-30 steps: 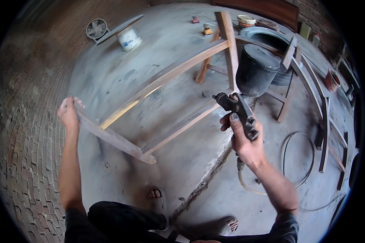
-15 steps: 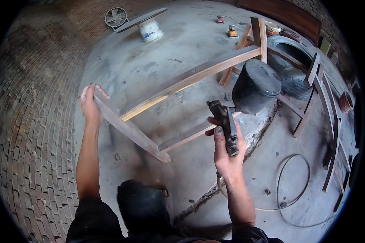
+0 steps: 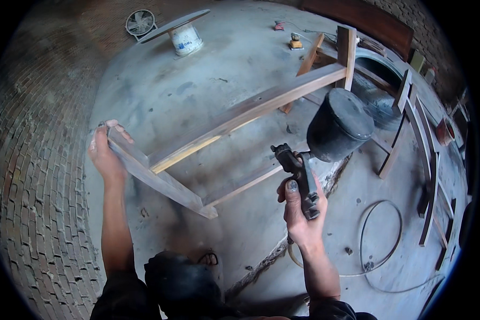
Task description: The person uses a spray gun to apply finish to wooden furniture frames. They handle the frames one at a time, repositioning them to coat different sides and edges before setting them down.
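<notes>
My right hand (image 3: pixel 304 205) is wrapped round the grip of a black spray gun (image 3: pixel 298 176). A dark round paint cup (image 3: pixel 338 125) is attached at the gun's right side, and a thin hose (image 3: pixel 294 255) hangs from below the grip. The gun's nose points up and left. My left hand (image 3: pixel 108 152) grips the upper left end of a wooden frame (image 3: pixel 165 181), fingers over the end of its short crosspiece. The frame has two long rails (image 3: pixel 250 109) running away to the right, partly dark, with bare yellowish wood on one edge. The cup hides part of the nearer rail.
Curved wooden parts (image 3: pixel 426 144) stand at the right beside a large metal drum-like vessel (image 3: pixel 378 96). The hose loops (image 3: pixel 381 234) over the concrete floor. A round-topped stand on a white bucket (image 3: pixel 185 40), a fan (image 3: pixel 141 22) and a yellow sander (image 3: pixel 296 41) lie farther off. A brick wall (image 3: pixel 37 176) rises left.
The view has shifted a little, so the floor items sit farther left. My left hand and the frame's near end appear lower left; the spray gun appears slightly lower. Both holds are unchanged.
</notes>
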{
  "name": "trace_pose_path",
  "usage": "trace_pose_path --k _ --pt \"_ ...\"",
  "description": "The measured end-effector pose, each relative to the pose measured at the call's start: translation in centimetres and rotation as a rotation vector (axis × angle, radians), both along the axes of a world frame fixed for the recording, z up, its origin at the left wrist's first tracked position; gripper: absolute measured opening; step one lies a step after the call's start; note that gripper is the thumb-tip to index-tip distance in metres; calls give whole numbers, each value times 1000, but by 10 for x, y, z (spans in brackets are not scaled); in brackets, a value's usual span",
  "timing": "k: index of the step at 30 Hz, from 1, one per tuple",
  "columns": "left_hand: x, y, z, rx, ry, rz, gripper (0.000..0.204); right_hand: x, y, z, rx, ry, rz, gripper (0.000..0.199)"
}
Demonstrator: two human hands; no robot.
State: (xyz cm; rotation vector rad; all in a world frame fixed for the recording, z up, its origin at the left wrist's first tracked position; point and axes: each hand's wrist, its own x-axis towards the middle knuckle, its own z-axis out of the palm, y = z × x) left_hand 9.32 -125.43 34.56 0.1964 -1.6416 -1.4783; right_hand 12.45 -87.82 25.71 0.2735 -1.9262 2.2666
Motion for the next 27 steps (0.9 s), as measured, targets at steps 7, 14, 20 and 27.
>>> trace_pose_path --k 7,14,20,27 --pt "-1 1 -4 16 57 -47 32 10 -17 -13 26 6 132 48" --pt "-1 -1 -2 9 32 -48 35 7 -31 -14 46 14 162 48" --pt "3 -1 0 26 29 -66 36 2 -32 -20 39 54 136 48" --pt "3 -9 -6 2 37 -98 37 -1 -29 -18 47 68 154 50"
